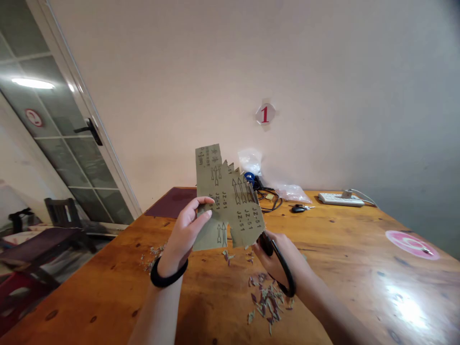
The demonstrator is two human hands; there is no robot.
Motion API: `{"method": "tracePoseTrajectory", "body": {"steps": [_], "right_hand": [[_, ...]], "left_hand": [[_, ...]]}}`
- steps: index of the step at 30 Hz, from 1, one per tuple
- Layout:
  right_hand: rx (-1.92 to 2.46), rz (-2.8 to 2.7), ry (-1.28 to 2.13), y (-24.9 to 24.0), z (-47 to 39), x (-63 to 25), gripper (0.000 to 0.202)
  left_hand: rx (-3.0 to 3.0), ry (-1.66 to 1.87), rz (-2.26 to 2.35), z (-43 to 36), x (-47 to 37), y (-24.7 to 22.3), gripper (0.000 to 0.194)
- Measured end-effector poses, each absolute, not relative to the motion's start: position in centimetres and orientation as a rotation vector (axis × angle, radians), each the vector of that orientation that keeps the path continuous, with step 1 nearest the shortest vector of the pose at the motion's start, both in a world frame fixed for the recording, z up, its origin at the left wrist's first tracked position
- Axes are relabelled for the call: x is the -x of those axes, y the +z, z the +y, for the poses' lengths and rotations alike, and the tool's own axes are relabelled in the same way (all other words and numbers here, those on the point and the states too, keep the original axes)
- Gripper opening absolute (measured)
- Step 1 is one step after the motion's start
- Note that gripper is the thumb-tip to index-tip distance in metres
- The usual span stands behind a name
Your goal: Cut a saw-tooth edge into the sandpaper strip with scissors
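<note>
My left hand (190, 225) pinches a sheet of sandpaper (230, 218) between thumb and fingers. The greyish-green back faces me, printed with arrows and "JZ-51". Jagged cuts run along the sheet's upper right edge, and a notch opens in its lower edge. At its lower right, my right hand (278, 251) is closed around black-handled scissors (285, 270). Their blades are mostly hidden behind the sheet. Below the hands, small cut scraps (268, 299) lie scattered on the wooden table (341, 287), some reddish, some greyish. A black band circles my left wrist.
A dark maroon sheet (168, 202) lies at the table's back left. Along the back are clear plastic bags (293, 192), black cable (275, 203), keys (302, 208) and a white power strip (341, 199). More scraps (153, 256) lie left. A pink round sticker (409, 243) marks the right side.
</note>
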State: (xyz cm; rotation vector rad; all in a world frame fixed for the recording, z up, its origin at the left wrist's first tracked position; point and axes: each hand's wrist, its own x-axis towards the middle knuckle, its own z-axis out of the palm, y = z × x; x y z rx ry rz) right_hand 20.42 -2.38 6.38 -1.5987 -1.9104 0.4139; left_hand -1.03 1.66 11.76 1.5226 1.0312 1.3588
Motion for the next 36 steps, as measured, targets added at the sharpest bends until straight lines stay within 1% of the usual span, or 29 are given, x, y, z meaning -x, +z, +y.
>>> {"method": "tracePoseTrajectory", "body": {"steps": [8, 10, 13, 15, 20, 24, 27, 31, 34, 36], "right_hand": [[1.531, -1.899, 0.440, 6.5, -2.0, -21.1, 0.018], [1.493, -1.899, 0.472, 6.6, -2.1, -21.1, 0.020], [1.453, -1.889, 0.515, 6.5, -2.0, -20.9, 0.025], [1.449, -1.870, 0.531, 6.3, -1.8, -20.8, 0.029], [1.398, -1.839, 0.607, 6.1, -1.5, -20.6, 0.038], [1.416, -1.792, 0.589, 5.9, -1.6, -20.6, 0.046], [1.408, -1.822, 0.659, 5.8, -1.9, -20.6, 0.045], [1.359, -1.832, 0.854, 6.2, -2.5, -20.7, 0.047], [1.319, -1.850, 0.908, 7.0, -2.8, -20.8, 0.047], [1.276, -1.858, 0.938, 7.4, -3.0, -20.8, 0.045]], "left_hand": [[-1.512, 1.368, 1.044, 1.7, 1.0, 11.6, 0.021], [-1.490, 1.429, 0.991, 1.8, 1.0, 11.6, 0.028], [-1.396, 1.512, 0.890, 2.0, 0.9, 11.7, 0.053], [-1.324, 1.446, 0.875, 2.2, 1.0, 11.8, 0.057], [-1.208, 1.160, 0.891, 2.8, 2.2, 11.6, 0.042], [-1.187, 1.199, 0.885, 2.9, 2.8, 11.7, 0.028], [-1.182, 1.199, 0.892, 3.0, 2.9, 11.8, 0.028], [-1.215, 1.159, 0.856, 3.1, 2.9, 11.6, 0.025], [-1.229, 1.149, 0.818, 3.2, 2.9, 11.5, 0.021], [-1.239, 1.141, 0.834, 3.2, 3.0, 11.4, 0.024]]}}
